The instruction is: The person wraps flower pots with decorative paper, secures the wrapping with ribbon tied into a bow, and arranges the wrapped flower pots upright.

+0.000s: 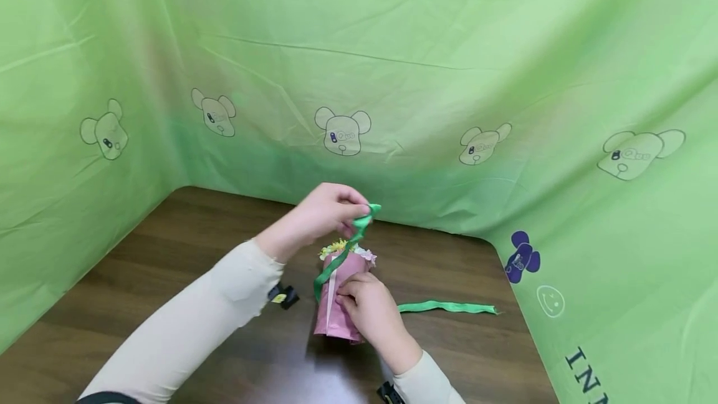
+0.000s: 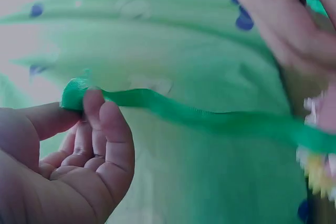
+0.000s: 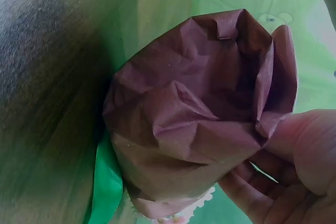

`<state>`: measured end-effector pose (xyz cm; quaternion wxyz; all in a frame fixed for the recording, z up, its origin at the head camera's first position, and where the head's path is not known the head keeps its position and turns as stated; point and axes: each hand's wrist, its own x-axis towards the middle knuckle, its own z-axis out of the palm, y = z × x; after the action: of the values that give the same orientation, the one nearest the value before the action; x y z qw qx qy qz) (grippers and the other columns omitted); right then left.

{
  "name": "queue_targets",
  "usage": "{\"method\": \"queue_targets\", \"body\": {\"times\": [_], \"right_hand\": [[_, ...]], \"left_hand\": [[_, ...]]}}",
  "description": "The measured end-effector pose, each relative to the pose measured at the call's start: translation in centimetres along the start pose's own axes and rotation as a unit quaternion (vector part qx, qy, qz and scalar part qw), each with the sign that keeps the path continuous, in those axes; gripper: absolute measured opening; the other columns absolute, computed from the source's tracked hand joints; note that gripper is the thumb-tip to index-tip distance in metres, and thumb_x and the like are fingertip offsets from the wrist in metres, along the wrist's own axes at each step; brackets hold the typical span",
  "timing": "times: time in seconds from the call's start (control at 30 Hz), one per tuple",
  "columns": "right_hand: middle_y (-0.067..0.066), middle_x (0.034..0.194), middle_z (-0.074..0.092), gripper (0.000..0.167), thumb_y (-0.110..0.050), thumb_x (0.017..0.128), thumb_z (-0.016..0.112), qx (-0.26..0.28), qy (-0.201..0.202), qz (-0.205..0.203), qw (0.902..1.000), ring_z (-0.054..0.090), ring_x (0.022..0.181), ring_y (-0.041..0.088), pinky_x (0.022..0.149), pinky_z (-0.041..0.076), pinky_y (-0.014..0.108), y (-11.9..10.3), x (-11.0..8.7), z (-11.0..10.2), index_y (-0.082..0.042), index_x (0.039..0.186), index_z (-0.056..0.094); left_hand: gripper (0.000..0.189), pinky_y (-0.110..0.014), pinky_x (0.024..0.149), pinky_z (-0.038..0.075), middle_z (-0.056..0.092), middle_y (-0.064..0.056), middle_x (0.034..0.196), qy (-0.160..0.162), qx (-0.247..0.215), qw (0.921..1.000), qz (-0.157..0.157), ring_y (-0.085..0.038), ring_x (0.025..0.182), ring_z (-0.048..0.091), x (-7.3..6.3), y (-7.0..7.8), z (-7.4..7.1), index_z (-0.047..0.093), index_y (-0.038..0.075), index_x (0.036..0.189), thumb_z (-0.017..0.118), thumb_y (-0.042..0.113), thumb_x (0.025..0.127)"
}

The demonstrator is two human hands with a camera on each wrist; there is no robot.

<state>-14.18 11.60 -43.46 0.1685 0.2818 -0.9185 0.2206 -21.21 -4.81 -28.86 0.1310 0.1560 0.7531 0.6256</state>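
Note:
My left hand point(image 1: 328, 211) pinches one end of a green ribbon point(image 2: 231, 124) between thumb and fingertips, raised above the far end of a small bouquet. Pink paper point(image 1: 344, 323) wraps that bouquet, which lies on the table with its flowers point(image 1: 339, 245) pointing away from me. The ribbon slants down from the left hand to the bouquet's left side and passes under it. Its other end point(image 1: 449, 307) stretches out to the right. My right hand point(image 1: 378, 313) grips the wrapper from the right. In the right wrist view the crumpled bottom of the paper point(image 3: 178, 119) faces the camera.
The bouquet lies on a dark wooden table point(image 1: 460, 354). A green cloth point(image 1: 415, 161) with printed bear heads encloses its back and sides. Black straps point(image 1: 283, 296) are on both wrists.

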Motion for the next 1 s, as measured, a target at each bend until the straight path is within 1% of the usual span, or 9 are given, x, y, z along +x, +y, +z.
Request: {"method": "queue_targets", "body": {"times": [0.13,0.27,0.37,0.47,0.53,0.6,0.73,0.83,1.0], "right_hand": [[-0.005,0.093,0.07,0.006,-0.014,0.084,0.084,-0.026,0.007,-0.005,0.9996,0.067,0.093,0.014,0.083,0.057,0.03,-0.2,-0.1,0.4,-0.017,0.082,0.078],[-0.003,0.098,0.071,0.005,-0.014,0.085,0.082,-0.037,0.007,-0.008,0.9992,0.068,0.098,0.014,0.085,0.058,0.031,-0.5,-0.2,0.7,-0.018,0.088,0.08],[-0.004,0.1,0.072,0.006,-0.015,0.087,0.081,-0.037,0.005,-0.007,0.9993,0.067,0.099,0.015,0.086,0.058,0.031,-0.6,-0.4,0.7,-0.018,0.092,0.081],[-0.005,0.097,0.071,0.006,-0.013,0.086,0.08,-0.038,0.005,-0.011,0.9992,0.067,0.097,0.015,0.086,0.057,0.031,-0.4,-0.5,0.5,-0.018,0.089,0.08],[-0.005,0.095,0.071,0.006,-0.012,0.086,0.08,-0.036,0.007,-0.015,0.9992,0.067,0.095,0.015,0.085,0.057,0.031,-0.3,-0.6,0.3,-0.017,0.088,0.079],[-0.005,0.094,0.07,0.005,-0.012,0.086,0.08,-0.033,0.009,-0.016,0.9993,0.066,0.094,0.014,0.084,0.057,0.032,-0.3,-0.5,0.2,-0.017,0.087,0.079],[-0.004,0.096,0.071,0.002,-0.012,0.088,0.079,-0.02,0.006,-0.021,0.9996,0.066,0.096,0.015,0.086,0.057,0.031,-0.2,-0.6,0.2,-0.014,0.089,0.079],[-0.004,0.098,0.073,0.006,-0.011,0.089,0.078,-0.001,-0.004,-0.026,0.9996,0.066,0.099,0.015,0.088,0.056,0.03,-0.1,-0.5,0.2,-0.013,0.093,0.081],[-0.002,0.097,0.076,0.005,-0.008,0.086,0.079,0.039,-0.01,-0.011,0.9991,0.068,0.099,0.015,0.09,0.056,0.031,0.2,-0.2,-0.1,-0.012,0.089,0.081]], "left_hand": [[0.013,-0.036,0.069,0.061,0.076,-0.013,0.095,-0.041,0.01,0.9991,-0.003,-0.017,0.069,0.068,2.2,0.0,3.5,0.075,0.005,0.105,0.069,0.014,0.099],[0.018,-0.035,0.072,0.06,0.077,-0.009,0.099,-0.116,0.015,0.9928,-0.025,-0.017,0.075,0.071,3.6,-0.5,5.5,0.076,0.005,0.11,0.064,0.016,0.101],[0.022,-0.037,0.08,0.061,0.077,-0.007,0.107,-0.181,0.047,0.9821,-0.026,-0.018,0.088,0.074,3.7,-0.8,5.8,0.073,0.005,0.119,0.06,0.014,0.104],[0.028,-0.037,0.091,0.059,0.074,-0.004,0.122,-0.245,0.095,0.9648,0.014,-0.016,0.106,0.073,3.3,-0.9,5.3,0.068,0.008,0.13,0.054,0.012,0.106],[0.031,-0.035,0.096,0.056,0.071,-0.002,0.128,-0.268,0.119,0.9548,0.051,-0.014,0.113,0.07,2.9,-1.0,4.8,0.066,0.01,0.134,0.052,0.01,0.107],[0.03,-0.033,0.097,0.055,0.071,0.001,0.127,-0.253,0.16,0.9495,0.094,-0.01,0.113,0.069,2.2,-1.2,4.3,0.067,0.012,0.132,0.053,0.01,0.106],[0.021,-0.031,0.09,0.054,0.073,0.005,0.108,-0.129,0.28,0.9405,0.142,-0.007,0.098,0.067,-0.3,-3.1,3.3,0.072,0.017,0.112,0.06,0.005,0.101],[0.021,-0.033,0.083,0.055,0.072,0.002,0.096,-0.045,0.337,0.9322,0.125,-0.01,0.09,0.065,-3.0,-6.2,3.0,0.071,0.015,0.099,0.062,-0.003,0.094],[0.019,-0.033,0.078,0.055,0.067,-0.003,0.093,0.023,0.353,0.9287,0.112,-0.015,0.088,0.062,-5.6,-11.3,4.0,0.067,0.008,0.098,0.068,-0.008,0.087]]}}
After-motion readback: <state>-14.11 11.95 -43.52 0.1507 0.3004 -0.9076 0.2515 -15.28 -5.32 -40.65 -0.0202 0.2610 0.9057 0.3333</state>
